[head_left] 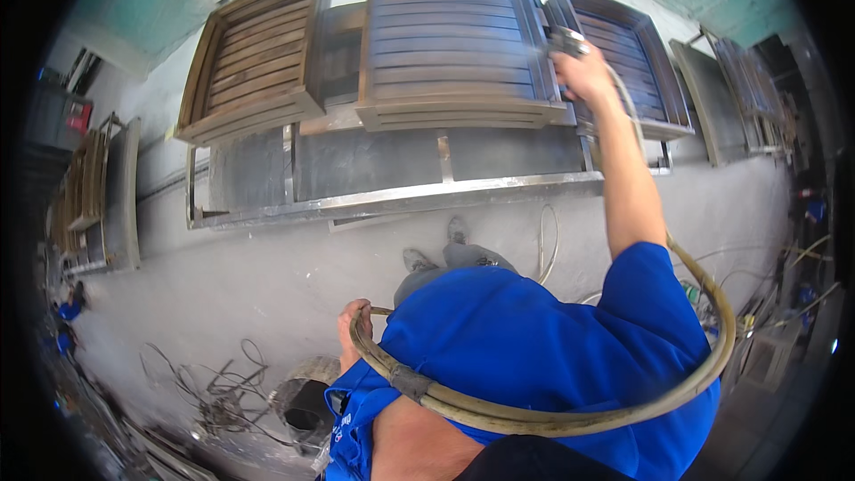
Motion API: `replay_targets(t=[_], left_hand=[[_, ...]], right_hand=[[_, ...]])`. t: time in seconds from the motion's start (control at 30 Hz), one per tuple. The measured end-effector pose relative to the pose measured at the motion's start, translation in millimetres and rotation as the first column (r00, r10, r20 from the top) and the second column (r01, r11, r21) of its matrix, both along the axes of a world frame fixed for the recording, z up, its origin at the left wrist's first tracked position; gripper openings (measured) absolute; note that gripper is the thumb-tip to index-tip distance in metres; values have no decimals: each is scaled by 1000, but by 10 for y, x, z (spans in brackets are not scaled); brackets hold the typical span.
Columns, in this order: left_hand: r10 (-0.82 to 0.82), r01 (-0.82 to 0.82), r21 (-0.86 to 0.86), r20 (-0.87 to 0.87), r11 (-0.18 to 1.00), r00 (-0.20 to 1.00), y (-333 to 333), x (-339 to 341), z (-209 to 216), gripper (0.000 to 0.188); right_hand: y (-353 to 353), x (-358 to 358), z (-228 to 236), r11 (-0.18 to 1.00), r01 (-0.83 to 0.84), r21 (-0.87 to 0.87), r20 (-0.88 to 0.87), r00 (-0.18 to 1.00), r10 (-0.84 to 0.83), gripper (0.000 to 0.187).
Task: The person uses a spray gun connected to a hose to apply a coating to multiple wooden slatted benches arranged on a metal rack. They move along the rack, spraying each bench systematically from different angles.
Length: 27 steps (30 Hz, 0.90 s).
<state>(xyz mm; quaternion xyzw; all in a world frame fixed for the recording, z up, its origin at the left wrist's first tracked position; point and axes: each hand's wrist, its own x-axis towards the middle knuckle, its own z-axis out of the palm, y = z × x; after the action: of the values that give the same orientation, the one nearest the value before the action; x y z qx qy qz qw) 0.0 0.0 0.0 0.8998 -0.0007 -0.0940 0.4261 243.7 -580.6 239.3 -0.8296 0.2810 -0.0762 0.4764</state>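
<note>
My right hand (583, 71) is raised at arm's length and grips a metal spray gun (567, 40), held against the right edge of a dark slatted wooden panel (454, 44). Down by my waist, my left hand (352, 330) is closed around a thick tan hose (552, 419). That hose loops across my blue shirt and climbs along my right arm toward the gun. A lighter slatted panel (254, 58) hangs to the left of the dark one, and another dark panel (623, 44) to its right.
The panels rest on a grey metal rack (401, 200) against the wall. More racks with panels stand at the far left (98, 187) and right (748, 89). A round bucket (307, 405) and tangled wires (214, 383) lie on the dusty grey floor.
</note>
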Motion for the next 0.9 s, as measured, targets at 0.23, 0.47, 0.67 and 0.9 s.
replay_targets(t=[0.23,0.47,0.67,0.9], left_hand=[[-37,36,-13,-68,999,997,32,-35,-76,12],[-151,153,-23,83,988,985,91,100,35,11],[-85,84,-39,-18,996,996,144,-8,212,13],[-136,128,-67,-123,989,983,-61,103,323,17]], right_hand=[[389,4,256,985,-101,139,-85,990,113,19],[628,243,321,980,-166,108,-125,976,179,13],[-58,70,699,985,-36,-168,-301,953,-16,18],[583,603,796,959,-282,24,-364,891,272,14]])
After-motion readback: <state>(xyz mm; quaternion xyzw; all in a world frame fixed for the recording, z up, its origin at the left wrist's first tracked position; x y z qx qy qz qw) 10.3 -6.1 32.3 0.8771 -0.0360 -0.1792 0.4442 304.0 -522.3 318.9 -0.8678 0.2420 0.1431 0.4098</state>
